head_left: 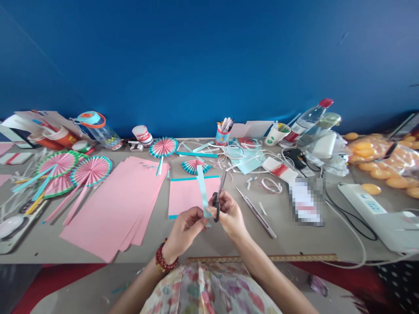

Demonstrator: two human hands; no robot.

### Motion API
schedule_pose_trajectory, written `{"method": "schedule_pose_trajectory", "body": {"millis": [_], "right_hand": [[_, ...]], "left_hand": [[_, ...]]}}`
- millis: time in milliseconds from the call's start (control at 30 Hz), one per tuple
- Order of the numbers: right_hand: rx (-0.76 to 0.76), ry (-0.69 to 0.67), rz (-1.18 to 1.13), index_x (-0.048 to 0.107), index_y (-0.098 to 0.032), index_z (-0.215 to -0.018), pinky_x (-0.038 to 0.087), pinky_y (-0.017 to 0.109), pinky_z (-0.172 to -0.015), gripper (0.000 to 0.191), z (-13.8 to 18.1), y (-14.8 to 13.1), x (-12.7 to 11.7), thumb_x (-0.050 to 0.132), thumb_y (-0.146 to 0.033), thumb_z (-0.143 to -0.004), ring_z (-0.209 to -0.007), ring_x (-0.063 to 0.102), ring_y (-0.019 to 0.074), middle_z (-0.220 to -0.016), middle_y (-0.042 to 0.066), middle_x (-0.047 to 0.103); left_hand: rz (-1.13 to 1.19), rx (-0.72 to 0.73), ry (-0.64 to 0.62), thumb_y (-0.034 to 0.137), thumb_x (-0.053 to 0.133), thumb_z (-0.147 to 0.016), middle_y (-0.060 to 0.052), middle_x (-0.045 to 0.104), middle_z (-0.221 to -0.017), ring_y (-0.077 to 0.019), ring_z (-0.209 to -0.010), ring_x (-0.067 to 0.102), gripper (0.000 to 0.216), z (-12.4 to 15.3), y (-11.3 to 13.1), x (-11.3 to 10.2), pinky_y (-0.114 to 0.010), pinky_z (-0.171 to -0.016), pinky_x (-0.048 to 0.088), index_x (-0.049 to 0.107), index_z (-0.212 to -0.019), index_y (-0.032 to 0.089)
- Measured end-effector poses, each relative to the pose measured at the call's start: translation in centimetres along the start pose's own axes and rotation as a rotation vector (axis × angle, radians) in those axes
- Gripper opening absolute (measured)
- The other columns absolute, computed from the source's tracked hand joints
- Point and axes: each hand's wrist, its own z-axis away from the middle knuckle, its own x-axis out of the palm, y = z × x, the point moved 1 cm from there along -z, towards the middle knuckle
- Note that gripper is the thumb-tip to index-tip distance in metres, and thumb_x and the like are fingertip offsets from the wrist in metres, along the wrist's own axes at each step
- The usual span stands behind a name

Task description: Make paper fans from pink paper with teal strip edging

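Observation:
My left hand (189, 225) is closed, pinching the lower end of a pale blue paper strip (202, 187) between thumb and fingers. The strip points away from me over a pink sheet with teal edges (182, 196). Black-handled scissors (216, 204) are in my right hand (231, 216), their blades pointing up and away, beside the strip. My right fingertips are close to the strip's lower end; whether they touch it I cannot tell. Beyond the sheet lies a half-round pleated paper fan (195, 166), partly behind the strip. A craft knife (257, 213) lies right of my right hand.
Large pink sheets (114, 209) and finished paper fans (91, 171) lie on the left. A pen cup (222, 134), paper cup (277, 133) and water bottle (303, 123) stand along the back. A power strip (369, 209) with cables is at the right, and a wooden ruler (288, 258) at the front edge.

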Motion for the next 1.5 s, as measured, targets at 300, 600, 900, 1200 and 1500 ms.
{"method": "schedule_pose_trajectory", "body": {"millis": [300,600,900,1200,1500], "right_hand": [[-0.010,0.016,-0.015,0.051,-0.022,-0.078,0.042,0.019,-0.051,0.039,-0.1,0.0,0.0,0.086,-0.026,-0.060,-0.058,0.053,0.0093,-0.072,-0.005,0.060],[-0.002,-0.030,0.033,0.053,-0.022,-0.080,0.044,0.021,-0.053,0.037,-0.3,0.0,0.2,0.085,-0.033,-0.064,-0.062,0.054,0.0109,-0.076,-0.003,0.061],[0.103,-0.194,0.356,0.057,-0.019,-0.081,0.041,0.025,-0.060,0.038,4.4,-0.9,-3.1,0.062,-0.057,-0.086,-0.067,0.055,0.0152,-0.073,0.003,0.063],[0.339,-0.277,0.344,0.051,-0.019,-0.078,0.034,0.022,-0.051,0.049,9.8,1.7,-5.3,0.065,-0.066,-0.080,-0.055,0.053,0.0128,-0.065,0.003,0.065],[0.389,-0.239,0.301,0.046,-0.021,-0.073,0.034,0.020,-0.046,0.053,9.3,1.9,-4.1,0.064,-0.070,-0.078,-0.048,0.051,0.0107,-0.059,0.002,0.064]], "left_hand": [[0.011,-0.013,-0.024,0.031,0.064,-0.087,0.001,0.057,-0.069,-0.0121,-0.066,0.056,0.020,-0.1,0.1,0.0,-0.023,-0.066,0.045,0.057,-0.075,0.016],[0.049,-0.040,0.010,0.036,0.067,-0.084,0.001,0.059,-0.064,-0.0124,-0.064,0.056,0.024,-0.2,-0.1,0.2,-0.024,-0.065,0.045,0.057,-0.072,0.017],[0.027,-0.031,0.119,0.038,0.064,-0.086,0.001,0.060,-0.067,-0.0145,-0.069,0.058,0.027,-0.5,-0.5,-0.3,-0.026,-0.071,0.047,0.054,-0.070,0.018],[-0.014,-0.015,0.093,0.037,0.060,-0.089,-0.003,0.066,-0.079,-0.0156,-0.074,0.062,0.022,-0.8,-0.8,0.6,-0.028,-0.074,0.048,0.058,-0.078,0.018],[0.055,-0.031,0.077,0.033,0.060,-0.088,-0.003,0.068,-0.083,-0.0145,-0.070,0.063,0.021,-0.5,-1.0,1.4,-0.029,-0.072,0.051,0.054,-0.074,0.018]]}}
